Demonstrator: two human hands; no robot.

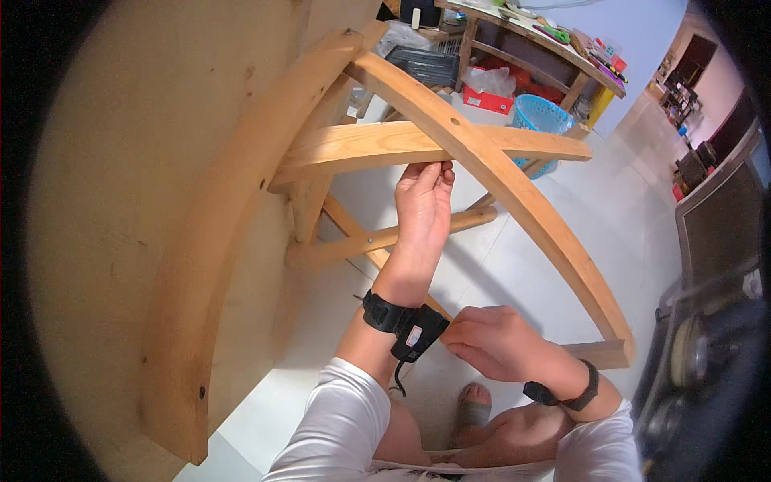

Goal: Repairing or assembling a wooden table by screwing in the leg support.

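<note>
Left hand [423, 201] pinches the curved wooden brace [418, 143], its long axis running left-right, nearly level; right hand [491, 341] loosely curled, holding nothing visible.

head: worn fisheye | faces down, close | wooden frame [450, 140] ahead

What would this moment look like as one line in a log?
left hand: fingertips on crossbar by curved brace | right hand: low, closed, contents unclear | wood frame on its side
</note>
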